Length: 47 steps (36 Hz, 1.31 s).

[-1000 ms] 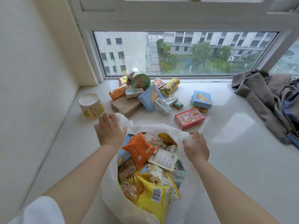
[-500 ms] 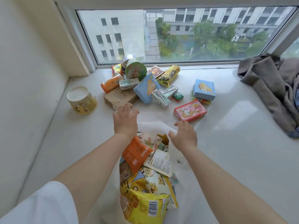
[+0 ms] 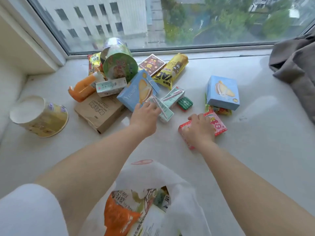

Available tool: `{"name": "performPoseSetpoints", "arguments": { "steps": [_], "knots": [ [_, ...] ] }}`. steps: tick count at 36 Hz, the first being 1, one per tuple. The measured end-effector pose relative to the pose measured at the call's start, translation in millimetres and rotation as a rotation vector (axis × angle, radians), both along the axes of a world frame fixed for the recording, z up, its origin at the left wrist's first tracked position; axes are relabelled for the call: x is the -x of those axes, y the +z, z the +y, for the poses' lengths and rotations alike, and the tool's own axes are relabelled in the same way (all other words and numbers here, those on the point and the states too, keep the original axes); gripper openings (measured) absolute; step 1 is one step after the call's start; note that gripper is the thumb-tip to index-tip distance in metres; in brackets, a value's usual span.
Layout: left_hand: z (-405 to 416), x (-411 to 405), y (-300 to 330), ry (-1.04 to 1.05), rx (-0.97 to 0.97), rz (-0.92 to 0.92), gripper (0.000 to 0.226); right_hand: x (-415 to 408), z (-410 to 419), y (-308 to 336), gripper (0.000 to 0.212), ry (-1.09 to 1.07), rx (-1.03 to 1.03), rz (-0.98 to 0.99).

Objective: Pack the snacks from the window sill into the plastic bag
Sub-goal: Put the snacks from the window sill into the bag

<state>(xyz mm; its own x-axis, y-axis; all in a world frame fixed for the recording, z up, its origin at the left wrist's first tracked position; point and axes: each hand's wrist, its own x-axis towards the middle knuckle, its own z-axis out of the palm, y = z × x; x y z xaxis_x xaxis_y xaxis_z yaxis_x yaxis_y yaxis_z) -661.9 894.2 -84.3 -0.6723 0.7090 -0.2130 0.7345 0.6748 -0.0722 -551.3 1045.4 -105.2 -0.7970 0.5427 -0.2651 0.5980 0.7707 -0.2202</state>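
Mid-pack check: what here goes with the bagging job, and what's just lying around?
Job: plastic bag; pink snack box under right hand; drink carton at left hand; blue boxes; green noodle cup.
Lying about: grey cloth; window.

Yellow snack packet: black letters, perhaps "YAO"; other print unreadable

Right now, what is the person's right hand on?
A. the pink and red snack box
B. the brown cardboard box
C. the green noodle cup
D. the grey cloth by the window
A: the right hand lies on top of the pink and red snack box with its fingers curled over the far edge, while the left hand reaches the mint drink carton.
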Motion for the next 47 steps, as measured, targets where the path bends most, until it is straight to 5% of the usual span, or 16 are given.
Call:
{"name": "performPoseSetpoints", "arguments": {
  "steps": [8,16,22,28,31,38,47],
  "knots": [
    [56,38,-51,-0.199,0.172,0.0,0.071,24,62,-44,0.053,-0.111,-0.096,-0.132],
    [72,60,-75,-0.201,0.277,0.046,0.059,15,84,-74,0.064,-0.093,-0.078,-0.137],
    [85,61,-74,-0.04,0.09,-0.159,0.068,13,89,-72,0.081,0.008,-0.29,-0.14],
    [97,62,-82,0.198,-0.134,-0.329,0.073,28,93,-74,0.058,0.218,-0.222,0.012],
    [100,59,-96,0.243,-0.207,-0.284,0.072,42,87,-81,0.05,0.14,-0.028,0.128],
    [91,57,-123,0.227,-0.244,-0.234,0.066,83,80,-94,0.083,-0.113,0.025,0.093],
    [91,60,-126,0.234,-0.255,-0.272,0.062,87,78,-95,0.062,-0.132,-0.012,0.185]
  ]
}}
